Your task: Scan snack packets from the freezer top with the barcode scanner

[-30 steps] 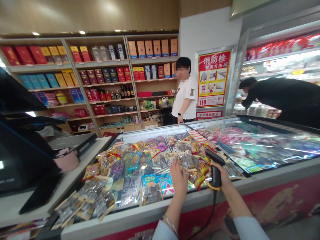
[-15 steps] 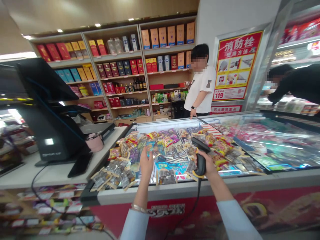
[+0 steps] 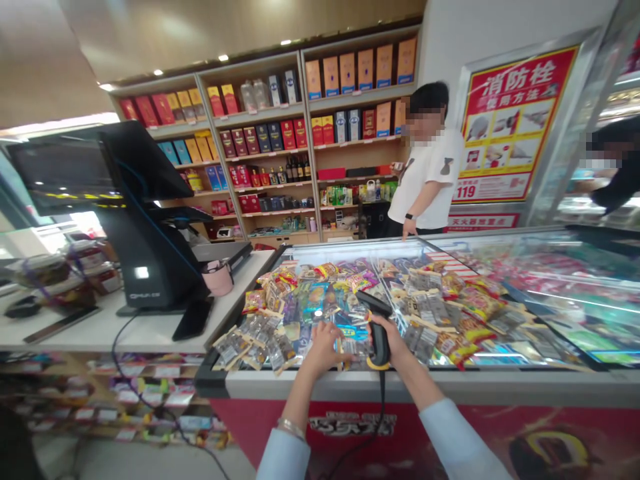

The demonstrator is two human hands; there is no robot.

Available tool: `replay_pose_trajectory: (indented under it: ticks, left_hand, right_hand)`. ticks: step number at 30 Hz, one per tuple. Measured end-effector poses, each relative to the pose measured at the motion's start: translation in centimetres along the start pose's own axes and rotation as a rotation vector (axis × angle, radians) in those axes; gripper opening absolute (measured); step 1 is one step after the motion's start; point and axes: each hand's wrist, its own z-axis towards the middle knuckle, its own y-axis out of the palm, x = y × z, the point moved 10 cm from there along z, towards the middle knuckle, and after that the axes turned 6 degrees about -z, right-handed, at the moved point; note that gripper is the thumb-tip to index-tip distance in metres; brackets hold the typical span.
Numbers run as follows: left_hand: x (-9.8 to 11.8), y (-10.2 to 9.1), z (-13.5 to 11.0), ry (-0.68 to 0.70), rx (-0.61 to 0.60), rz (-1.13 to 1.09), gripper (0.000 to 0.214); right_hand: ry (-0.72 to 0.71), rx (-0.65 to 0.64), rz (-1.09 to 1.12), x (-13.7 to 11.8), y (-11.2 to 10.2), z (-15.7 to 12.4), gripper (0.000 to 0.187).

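Observation:
My right hand [image 3: 395, 341] is closed round the grip of a black barcode scanner [image 3: 376, 325] with a yellow band, its head aimed left over the freezer lid. My left hand [image 3: 325, 345] rests on the near edge of the lid, fingers curled on a snack packet [image 3: 350, 347] just below the scanner's head. Several snack packets [image 3: 360, 300] in many colours lie spread over the glass lid of the chest freezer [image 3: 500, 383].
A black till screen [image 3: 145, 220] and a pink cup [image 3: 219, 277] stand on the white counter [image 3: 100, 330] at left. Shelves of boxed goods [image 3: 280, 133] fill the back wall. A person in a white shirt [image 3: 430, 180] stands behind the freezer; another in black [image 3: 617, 173] bends at right.
The view has swung left, bringing the till into sight. Both my hands have drawn back toward the near edge, and my left hand has closed on a packet under the scanner.

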Motion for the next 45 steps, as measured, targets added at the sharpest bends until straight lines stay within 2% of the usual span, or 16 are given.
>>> replay_pose_trajectory:
  ticks: [2,4,8,13,16,21,27,36,45]
  left_hand:
    - [-0.4,-0.1,0.1,0.008,0.009,-0.07,0.041]
    - [-1.5,-0.8,0.1,-0.021,0.083,-0.2,0.036]
    - [-4.5,-2.5,-0.2,-0.173,0.301,-0.469,0.03]
    - [-6.8,-4.0,0.0,-0.342,0.576,-0.735,0.036]
    - [-7.9,-4.5,-0.3,-0.405,0.737,-0.768,0.037]
    - [-8.3,-4.5,-1.3,-0.383,0.84,-0.849,0.058]
    - [-6.4,-5.6,-1.8,-0.307,0.841,-0.786,0.076]
    - [-6.2,-5.3,-1.5,-0.322,0.735,-0.503,0.06]
    - [-5.4,-5.4,-1.4,-0.311,0.707,-0.482,0.058]
  right_hand:
    - [0.006,-0.01,0.011,0.3,0.0,0.0,0.024]
    - [0.016,-0.021,0.014,0.6,0.0,-0.2,0.024]
    - [0.047,0.001,-0.007,1.0,-0.2,-0.7,0.024]
    - [0.08,-0.033,-0.01,1.1,0.3,-1.0,0.025]
    - [0.113,-0.028,-0.014,1.2,0.3,-1.2,0.028]
    - [0.154,-0.043,-0.03,1.5,0.3,-1.6,0.03]
    - [0.131,-0.106,-0.063,1.5,1.0,-1.8,0.026]
    - [0.098,-0.142,-0.011,1.0,1.5,-2.1,0.028]
    - [0.064,-0.125,0.007,0.9,1.2,-1.8,0.027]
